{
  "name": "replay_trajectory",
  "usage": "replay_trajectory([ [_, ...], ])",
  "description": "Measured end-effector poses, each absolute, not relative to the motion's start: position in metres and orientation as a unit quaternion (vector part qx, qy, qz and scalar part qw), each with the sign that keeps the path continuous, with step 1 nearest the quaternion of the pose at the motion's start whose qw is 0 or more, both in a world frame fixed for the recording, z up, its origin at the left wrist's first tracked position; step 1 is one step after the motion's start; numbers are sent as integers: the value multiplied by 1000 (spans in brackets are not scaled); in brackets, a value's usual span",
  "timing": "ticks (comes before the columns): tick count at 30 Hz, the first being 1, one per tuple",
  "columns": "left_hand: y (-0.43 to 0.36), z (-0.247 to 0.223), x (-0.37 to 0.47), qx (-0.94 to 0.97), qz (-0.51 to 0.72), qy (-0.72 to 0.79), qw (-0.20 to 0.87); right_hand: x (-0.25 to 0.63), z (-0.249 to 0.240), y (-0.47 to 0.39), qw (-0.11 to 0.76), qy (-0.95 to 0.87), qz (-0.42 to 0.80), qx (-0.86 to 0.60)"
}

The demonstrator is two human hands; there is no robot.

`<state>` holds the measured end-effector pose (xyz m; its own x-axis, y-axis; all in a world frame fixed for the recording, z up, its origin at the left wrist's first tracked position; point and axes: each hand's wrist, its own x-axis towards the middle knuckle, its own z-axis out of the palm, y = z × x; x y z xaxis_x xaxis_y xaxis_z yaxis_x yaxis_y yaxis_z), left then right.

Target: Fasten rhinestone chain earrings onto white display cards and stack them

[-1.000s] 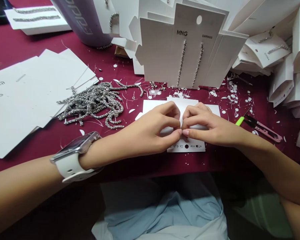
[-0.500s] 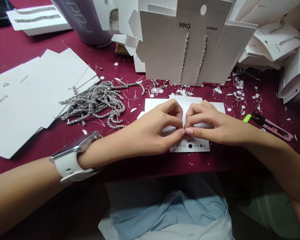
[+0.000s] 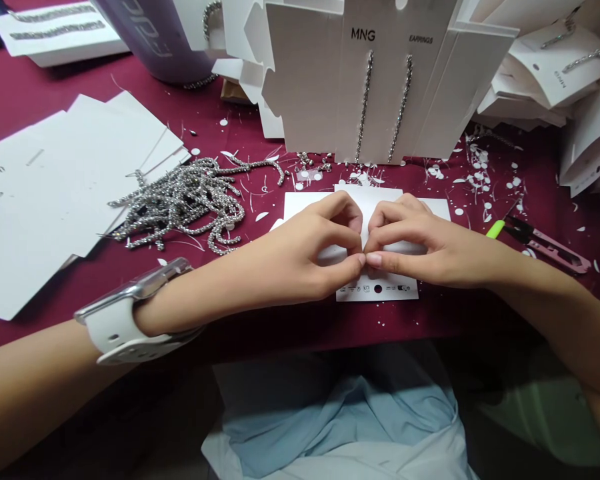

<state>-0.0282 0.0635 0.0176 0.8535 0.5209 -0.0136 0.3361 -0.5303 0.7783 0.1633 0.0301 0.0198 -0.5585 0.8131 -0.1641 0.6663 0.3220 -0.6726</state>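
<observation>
A white earring card [image 3: 379, 293] with a dark round hole and small printed symbols lies face down under my hands, near the table's front edge. My left hand [image 3: 333, 247] and my right hand [image 3: 410, 243] meet over its middle, thumb tips and fingertips touching in a pinch. Whatever sits between the fingertips is too small to make out. Just behind, an upright card [image 3: 387, 93] marked MNG EARRINGS carries two silver chain strands. A heap of silver chains [image 3: 180, 203] lies to the left of my hands.
Flat white cards [image 3: 25, 220] are stacked at left beside a purple container [image 3: 145, 40]. Folded cards with chains [image 3: 540, 80] pile up at the right. Pink thread snips [image 3: 555, 247] and a green-handled tool [image 3: 496, 229] lie right. White paper scraps [image 3: 477, 167] litter the cloth.
The whole view has shifted slightly, so most things sit a little higher and further left. Both hands keep the same pinch over the card.
</observation>
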Motion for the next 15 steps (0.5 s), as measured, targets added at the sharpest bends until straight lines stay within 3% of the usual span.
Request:
replay_trajectory([
  [15,63,18,-30,873,117,245,405,165,19,31,106,-812,352,-455],
])
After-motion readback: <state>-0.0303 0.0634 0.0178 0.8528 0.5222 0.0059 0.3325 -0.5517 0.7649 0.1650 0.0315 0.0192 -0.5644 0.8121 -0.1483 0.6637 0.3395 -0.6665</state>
